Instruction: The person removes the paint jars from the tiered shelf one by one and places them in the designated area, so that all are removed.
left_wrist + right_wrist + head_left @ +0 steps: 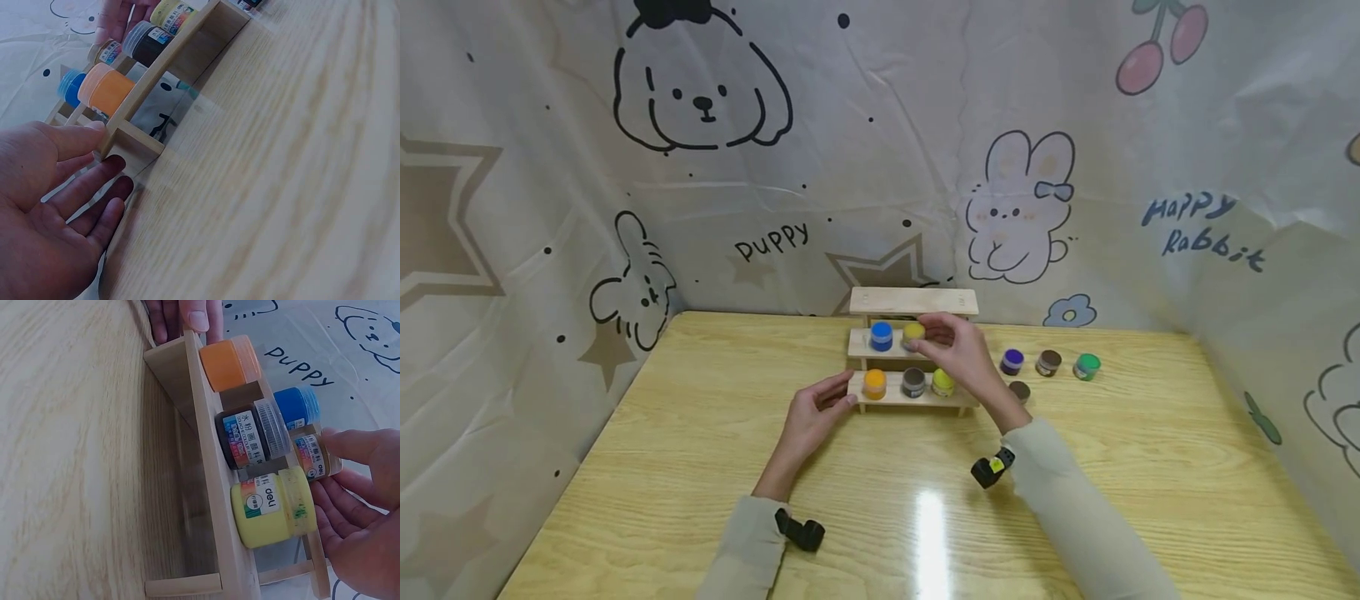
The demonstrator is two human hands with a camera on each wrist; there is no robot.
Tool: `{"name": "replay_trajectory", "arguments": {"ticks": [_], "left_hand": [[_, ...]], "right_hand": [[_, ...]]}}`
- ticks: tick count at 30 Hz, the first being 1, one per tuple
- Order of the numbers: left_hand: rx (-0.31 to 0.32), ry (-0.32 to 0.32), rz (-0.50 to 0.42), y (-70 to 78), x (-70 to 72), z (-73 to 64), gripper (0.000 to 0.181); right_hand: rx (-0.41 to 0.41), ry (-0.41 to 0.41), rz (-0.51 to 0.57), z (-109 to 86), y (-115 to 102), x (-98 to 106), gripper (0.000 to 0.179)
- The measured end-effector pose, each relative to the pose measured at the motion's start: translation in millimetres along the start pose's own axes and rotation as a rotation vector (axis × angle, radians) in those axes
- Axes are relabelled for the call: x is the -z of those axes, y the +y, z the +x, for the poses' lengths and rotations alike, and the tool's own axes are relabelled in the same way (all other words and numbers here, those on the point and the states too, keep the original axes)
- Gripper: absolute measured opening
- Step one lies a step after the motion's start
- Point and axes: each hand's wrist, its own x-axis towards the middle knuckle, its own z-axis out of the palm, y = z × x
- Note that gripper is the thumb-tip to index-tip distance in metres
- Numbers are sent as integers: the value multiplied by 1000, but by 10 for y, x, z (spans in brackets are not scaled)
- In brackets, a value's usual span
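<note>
A three-tier wooden display rack (913,301) stands near the back of the table. My left hand (811,417) holds the left end of its lowest shelf, thumb on the edge and fingers beside the end support. On the middle tier, my right hand (961,357) pinches an ochre-yellow paint jar (311,456) between thumb and fingers. A blue paint jar (882,336) sits to that jar's left. Along the lowest tier are an orange jar (875,384), a dark brown jar (913,382) and a light yellow jar (942,382).
Right of the rack, a purple jar (1012,362), a brown jar (1048,362) and a green jar (1086,367) stand on the table (700,467). Another brown jar (1019,392) is close to the right wrist. A printed cloth (887,150) hangs behind the table.
</note>
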Motion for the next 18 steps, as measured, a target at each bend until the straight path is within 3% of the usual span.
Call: {"name": "replay_trajectory", "arguments": {"ticks": [18], "left_hand": [[-9,-6,-8,8,4,-3,43]], "right_hand": [[7,14,-35,-17,-20,30,35]]}}
